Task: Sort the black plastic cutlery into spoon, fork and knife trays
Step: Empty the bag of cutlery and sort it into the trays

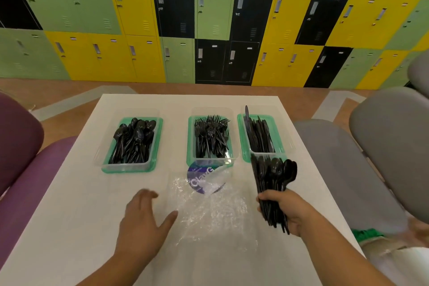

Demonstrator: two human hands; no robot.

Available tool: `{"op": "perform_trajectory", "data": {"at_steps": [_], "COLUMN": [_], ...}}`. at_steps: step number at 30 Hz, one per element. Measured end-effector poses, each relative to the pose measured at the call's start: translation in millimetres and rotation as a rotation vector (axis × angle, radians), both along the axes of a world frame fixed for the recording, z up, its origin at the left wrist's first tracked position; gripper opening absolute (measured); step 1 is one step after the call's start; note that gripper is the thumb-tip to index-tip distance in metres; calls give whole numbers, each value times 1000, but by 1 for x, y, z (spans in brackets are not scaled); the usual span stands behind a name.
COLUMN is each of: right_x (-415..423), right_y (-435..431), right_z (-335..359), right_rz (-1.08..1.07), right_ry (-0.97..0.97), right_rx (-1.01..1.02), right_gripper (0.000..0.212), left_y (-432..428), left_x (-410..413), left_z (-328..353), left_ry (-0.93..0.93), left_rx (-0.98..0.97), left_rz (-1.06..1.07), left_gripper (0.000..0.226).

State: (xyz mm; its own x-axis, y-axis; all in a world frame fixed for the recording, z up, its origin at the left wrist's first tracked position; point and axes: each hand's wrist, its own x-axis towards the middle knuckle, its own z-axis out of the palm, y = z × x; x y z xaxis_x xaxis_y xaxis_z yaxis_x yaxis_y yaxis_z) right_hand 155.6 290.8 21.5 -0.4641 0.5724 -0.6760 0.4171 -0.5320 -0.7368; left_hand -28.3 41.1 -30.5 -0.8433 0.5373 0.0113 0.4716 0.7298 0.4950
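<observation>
Now the right hand (286, 210) grips a thick bundle of black cutlery (271, 183) by the handles, just in front of the knife tray (260, 158). On its left stand the fork tray (190, 144) and then the spoon tray (111, 165), both full, on the white table (69, 204). Near them the left hand (141, 218) hovers with fingers spread, holding nothing, beside a clear plastic bag (209, 206).
</observation>
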Motion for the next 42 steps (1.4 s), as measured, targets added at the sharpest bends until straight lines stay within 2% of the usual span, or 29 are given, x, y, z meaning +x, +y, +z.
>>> {"op": "perform_trajectory", "data": {"at_steps": [2,4,6,9,11,14,16,18,20,22,23,25,27,30,33,39,42], "right_x": [-10,-19,-27,-37,-40,-41,-43,-45,-48,-52,-55,-62,-67,-68,-67,-73,-73], "right_y": [2,-1,-7,-21,-29,-37,-39,-41,-45,-51,-55,-64,-68,-64,-60,-63,-68], "right_z": [12,22,30,32,29,25,24,26,30,35,37,38,38,40,42,45,43], "right_rz": [-25,-26,31,136,173,198,223,262,307,369,409,479,529,643,764,744,675], "right_ry": [67,124,143,103,84,77,77,98,152,222,251,283,278,250,175,49,66], "right_rx": [50,70,73,76,68,53,51,52,45,25,17,-9,-82,-230,-313,-262,-174], "right_gripper": [23,24,24,25,24,21,20,17,13,13,16,26,29,20,18,19,18], "left_y": [13,24,31,33,32,36,44,56,69,79,82,84,86,86,87,89,87], "left_x": [-2,0,5,13,7,8,13,17,18,20,19,18,18,21,28,29,25], "left_z": [-3,-9,-14,-21,-30,-23,-7,11,34,59,65,72,75,78,84,86,82], "left_ry": [151,240,208,98,118,18,9,-69,-505,-1058,-1199,-1323,-1356,-1361,-1364,-1296,-1255], "left_rx": [-46,-169,-322,-455,-457,-558,-469,-185,158,368,436,537,563,594,616,671,767], "left_rz": [-236,-434,-552,-596,-590,-584,-528,-423,-283,-284,-296,-263,-225,-220,-165,48,107], "left_gripper": [67,70,76,88,93,105,109,110,99,70,61,56,54,30,20,24,14]}}
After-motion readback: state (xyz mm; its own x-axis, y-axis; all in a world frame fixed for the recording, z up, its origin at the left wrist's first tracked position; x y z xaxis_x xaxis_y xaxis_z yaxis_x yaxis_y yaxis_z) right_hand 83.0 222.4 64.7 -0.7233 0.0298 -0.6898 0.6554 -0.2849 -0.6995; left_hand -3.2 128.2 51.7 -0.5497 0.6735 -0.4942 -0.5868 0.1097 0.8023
